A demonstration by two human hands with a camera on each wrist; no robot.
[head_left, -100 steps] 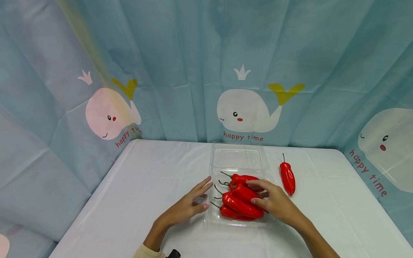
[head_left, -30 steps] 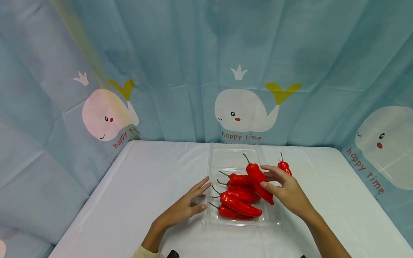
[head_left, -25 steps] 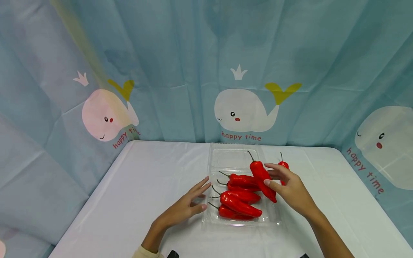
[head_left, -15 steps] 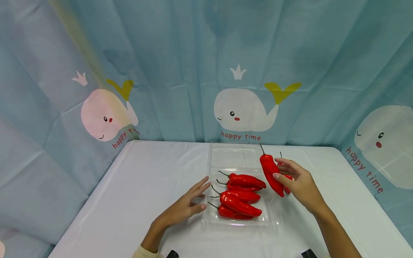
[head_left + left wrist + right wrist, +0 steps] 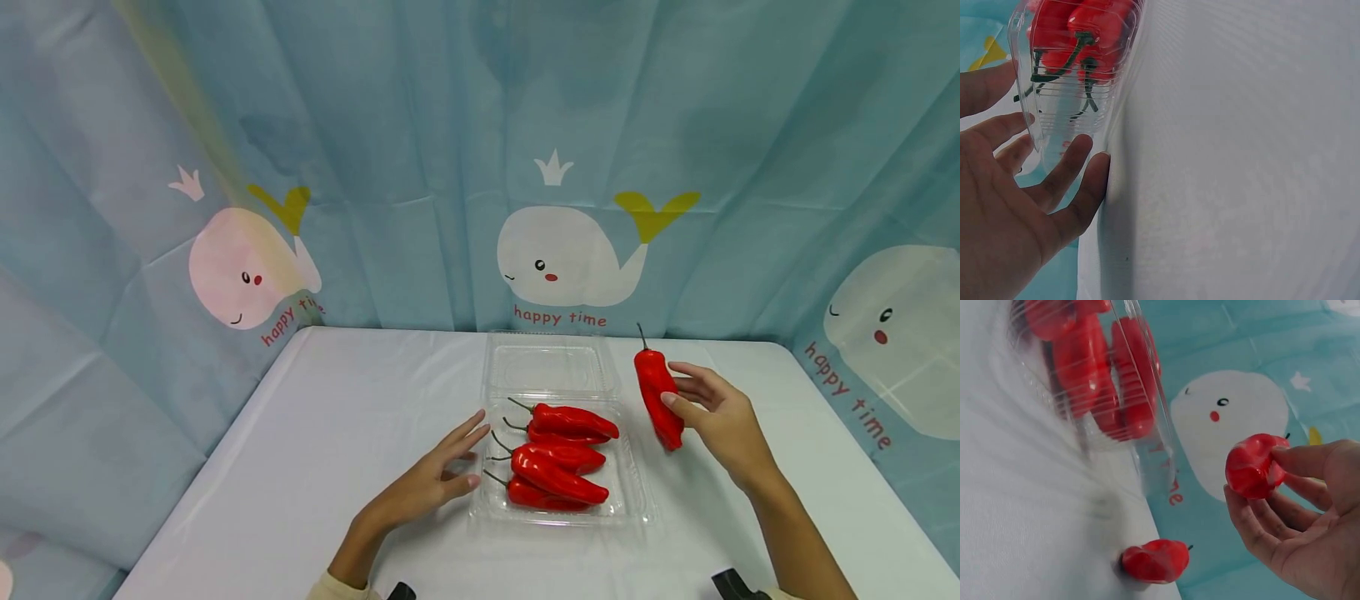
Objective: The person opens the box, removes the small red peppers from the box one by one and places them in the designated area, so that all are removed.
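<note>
My right hand (image 5: 723,425) pinches a red pepper (image 5: 652,387) between thumb and fingers, its stem pointing up and away, right of a clear plastic clamshell box (image 5: 628,479). In the right wrist view another red pepper (image 5: 1157,561) lies on the table below the held one; from the head it is mostly hidden behind it. Several red peppers (image 5: 558,475) lie in the box's base, stems to the left. My left hand (image 5: 431,483) has its fingers spread and relaxed at the box's left side; in the left wrist view fingertips (image 5: 1100,165) are right at its wall.
The box's clear lid (image 5: 551,367) is folded back towards the far table edge. A white cloth covers the table (image 5: 360,400). Behind it hangs a blue curtain (image 5: 405,167) with whale prints.
My right hand has lifted a pepper from the pile in the box and carried it right, past the box's side, over the loose pepper. The left hand has stayed put.
</note>
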